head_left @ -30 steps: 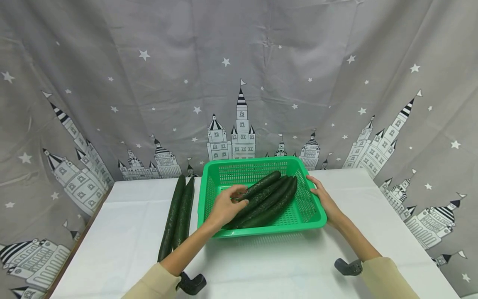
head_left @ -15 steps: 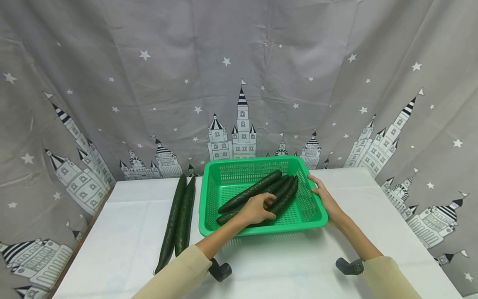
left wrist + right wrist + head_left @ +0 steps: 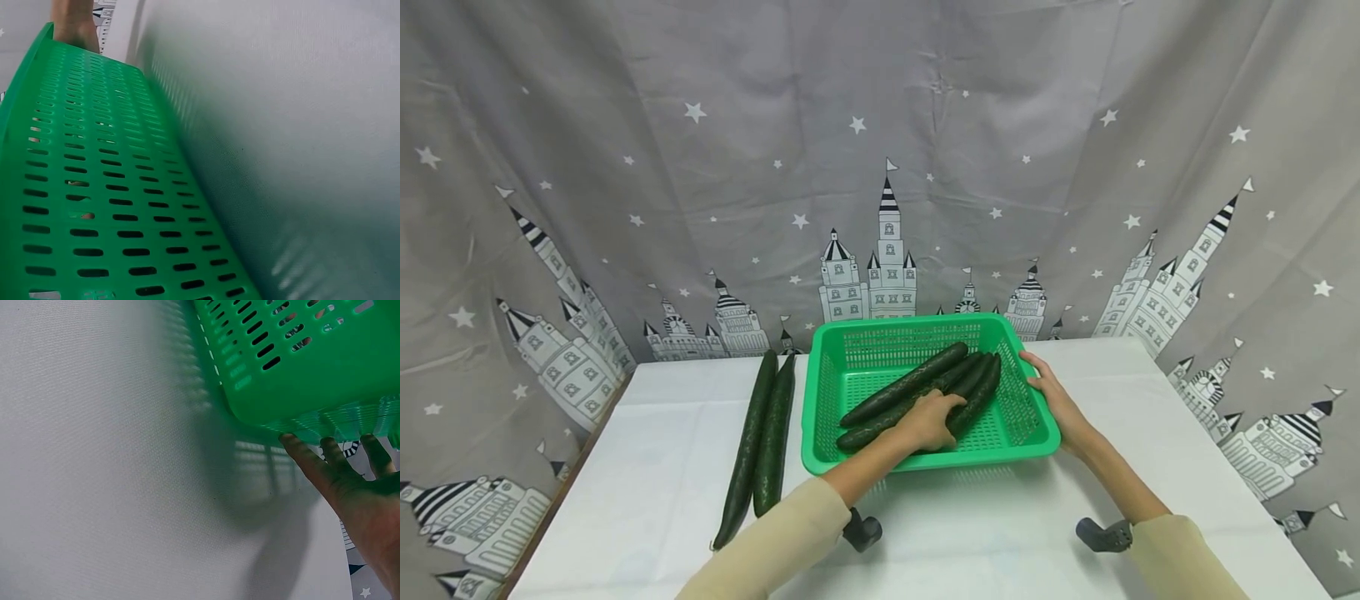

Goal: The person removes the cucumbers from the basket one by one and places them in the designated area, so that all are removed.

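Several long dark green cucumbers (image 3: 906,387) lie slantwise side by side in a green perforated plastic basket (image 3: 831,333). My left hand (image 3: 927,421) reaches over the basket's near rim and grips one of the nearer cucumbers from above, its fingers bent around it; the underside of the grip is hidden. Only the basket's outer wall shows in the left wrist view, with the fingers out of sight. At the basket's right end my right hand (image 3: 1060,408) rests against the rim. Spread, fairly straight fingers (image 3: 312,462) touch the outside wall in the right wrist view.
Two more cucumbers, a longer one (image 3: 748,450) and one beside it (image 3: 773,442), lie lengthwise on the white-covered table (image 3: 647,442) left of the basket. A grey curtain (image 3: 745,167) printed with castles and stars hangs behind the table.
My left hand has moved right and down from the leftmost cucumber in the basket to one of the nearer ones and settled onto it. The right hand stays at the basket's end.
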Tool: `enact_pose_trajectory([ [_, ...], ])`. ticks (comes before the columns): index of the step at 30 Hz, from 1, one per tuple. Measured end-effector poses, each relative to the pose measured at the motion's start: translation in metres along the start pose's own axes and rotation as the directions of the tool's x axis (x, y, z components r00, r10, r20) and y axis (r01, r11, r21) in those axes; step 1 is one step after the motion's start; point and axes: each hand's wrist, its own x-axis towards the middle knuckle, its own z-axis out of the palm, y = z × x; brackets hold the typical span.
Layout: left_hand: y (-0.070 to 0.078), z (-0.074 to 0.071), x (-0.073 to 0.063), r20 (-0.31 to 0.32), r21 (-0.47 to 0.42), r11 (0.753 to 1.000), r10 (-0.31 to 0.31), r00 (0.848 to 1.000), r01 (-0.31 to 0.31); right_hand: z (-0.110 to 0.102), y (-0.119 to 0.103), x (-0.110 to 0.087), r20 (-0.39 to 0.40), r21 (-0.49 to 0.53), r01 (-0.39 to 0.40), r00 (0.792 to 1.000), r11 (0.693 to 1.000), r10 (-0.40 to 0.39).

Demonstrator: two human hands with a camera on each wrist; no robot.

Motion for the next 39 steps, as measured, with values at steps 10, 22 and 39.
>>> enact_pose_trajectory([
  [10,-0.002,-0.004,0.001,-0.028,-0.026,1.0,0.005,1.0,-0.006,0.003,-0.003,0.0,0.005,0.004,-0.004,1.0,1.0,0.004],
  [22,-0.023,-0.032,-0.006,-0.093,-0.381,0.922,0.03,0.995,-0.064,0.003,-0.005,-0.001,-0.005,-0.013,-0.002,1.0,1.0,0.002],
  [39,-0.026,-0.081,-0.03,-0.256,-0.579,0.8,0.007,0.967,-0.159,0.002,-0.003,-0.002,-0.012,-0.02,-0.009,1.0,1.0,0.009],
])
